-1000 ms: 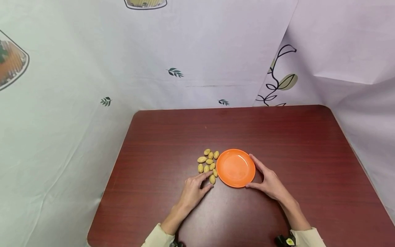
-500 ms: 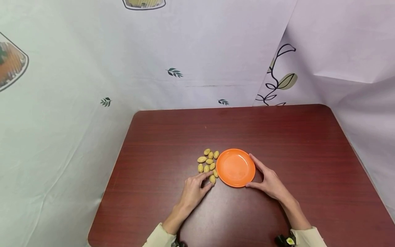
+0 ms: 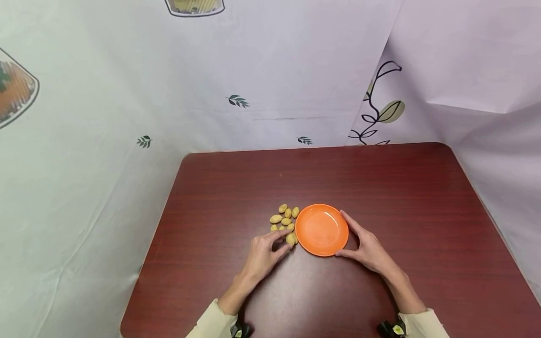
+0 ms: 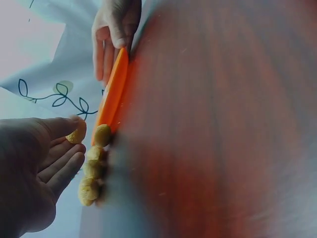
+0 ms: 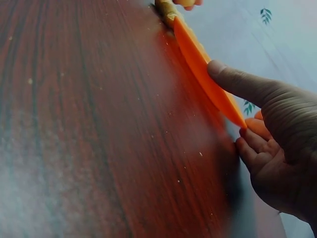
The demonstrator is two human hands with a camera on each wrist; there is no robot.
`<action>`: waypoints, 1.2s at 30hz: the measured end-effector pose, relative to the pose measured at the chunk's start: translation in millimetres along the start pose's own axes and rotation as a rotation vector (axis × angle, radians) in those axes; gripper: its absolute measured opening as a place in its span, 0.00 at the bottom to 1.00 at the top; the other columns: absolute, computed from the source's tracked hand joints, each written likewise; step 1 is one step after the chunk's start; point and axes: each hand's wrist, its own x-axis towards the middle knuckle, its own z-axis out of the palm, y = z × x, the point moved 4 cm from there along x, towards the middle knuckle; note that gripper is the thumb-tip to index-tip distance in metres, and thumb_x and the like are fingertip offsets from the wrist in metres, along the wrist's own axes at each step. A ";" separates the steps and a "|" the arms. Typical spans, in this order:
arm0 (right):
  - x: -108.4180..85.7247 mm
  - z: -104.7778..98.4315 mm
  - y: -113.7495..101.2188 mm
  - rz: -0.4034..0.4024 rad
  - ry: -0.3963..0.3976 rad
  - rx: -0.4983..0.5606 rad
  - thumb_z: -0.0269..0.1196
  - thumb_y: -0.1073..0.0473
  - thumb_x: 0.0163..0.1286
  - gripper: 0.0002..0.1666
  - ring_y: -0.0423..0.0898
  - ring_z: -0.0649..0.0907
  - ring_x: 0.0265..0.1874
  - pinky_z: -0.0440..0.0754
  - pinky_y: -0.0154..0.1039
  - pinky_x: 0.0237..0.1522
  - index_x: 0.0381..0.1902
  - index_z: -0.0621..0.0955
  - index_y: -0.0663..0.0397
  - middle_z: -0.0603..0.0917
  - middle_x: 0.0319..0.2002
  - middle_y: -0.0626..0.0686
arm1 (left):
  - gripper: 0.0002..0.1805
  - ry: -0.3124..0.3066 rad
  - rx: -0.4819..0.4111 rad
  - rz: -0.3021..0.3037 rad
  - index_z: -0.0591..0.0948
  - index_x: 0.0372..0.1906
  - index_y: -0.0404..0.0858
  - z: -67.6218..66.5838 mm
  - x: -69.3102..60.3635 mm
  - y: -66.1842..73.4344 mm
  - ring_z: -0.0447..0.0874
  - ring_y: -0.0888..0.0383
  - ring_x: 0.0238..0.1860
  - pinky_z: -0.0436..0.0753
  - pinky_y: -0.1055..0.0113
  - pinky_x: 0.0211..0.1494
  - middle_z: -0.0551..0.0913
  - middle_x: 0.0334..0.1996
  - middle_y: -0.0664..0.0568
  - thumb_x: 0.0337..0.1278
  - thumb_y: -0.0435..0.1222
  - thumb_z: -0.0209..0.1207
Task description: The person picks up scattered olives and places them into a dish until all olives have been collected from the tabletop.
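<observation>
Indoors, leaf-printed sheeting [image 3: 287, 56], reddish-brown table [image 3: 359, 176], left hand [image 3: 262, 256] pinching yellowish nut-like piece [image 4: 77, 134], right hand [image 3: 368, 249] gripping orange plate [image 3: 322, 230].

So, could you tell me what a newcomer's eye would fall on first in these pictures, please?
Probably the orange plate, bright on the dark red table. Just to its left, in the head view, lies a cluster of yellow nut-like pieces, and the left hand pinches one piece there. The right hand holds the plate's rim on the other side.
</observation>
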 end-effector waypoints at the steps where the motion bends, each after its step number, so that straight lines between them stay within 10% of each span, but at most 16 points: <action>1: 0.4 -0.3 -0.3 0.000 -0.002 -0.009 0.86 0.49 0.53 0.68 0.64 0.73 0.74 0.54 0.18 0.68 0.84 0.61 0.56 0.69 0.79 0.60 | 0.21 -0.002 -0.012 0.004 0.90 0.55 0.37 -1.2 3.2 -0.2 0.93 0.57 0.41 0.90 0.64 0.45 0.92 0.48 0.48 0.55 0.32 0.79; 13: 14.4 -5.3 -3.8 -0.049 -0.026 -0.039 0.86 0.51 0.53 0.68 0.65 0.74 0.73 0.74 0.65 0.67 0.84 0.61 0.60 0.69 0.78 0.64 | 0.21 -0.056 -0.192 -0.042 0.88 0.58 0.33 -7.5 53.4 -8.8 0.93 0.53 0.46 0.90 0.60 0.46 0.91 0.51 0.43 0.60 0.30 0.75; 23: 29.3 -6.3 0.1 -0.069 -0.047 -0.016 0.85 0.51 0.55 0.66 0.66 0.74 0.72 0.73 0.66 0.67 0.83 0.61 0.62 0.69 0.77 0.66 | 0.21 -0.120 -0.268 -0.090 0.88 0.59 0.34 26.7 86.5 -14.6 0.93 0.56 0.47 0.87 0.72 0.48 0.92 0.48 0.44 0.61 0.32 0.74; 36: 42.6 -7.3 9.6 -0.081 -0.045 0.006 0.85 0.51 0.55 0.65 0.66 0.75 0.71 0.74 0.66 0.67 0.83 0.62 0.59 0.70 0.77 0.65 | 0.19 -0.171 -0.128 -0.070 0.90 0.57 0.41 73.9 118.2 -3.4 0.92 0.67 0.42 0.84 0.80 0.44 0.93 0.46 0.51 0.62 0.40 0.75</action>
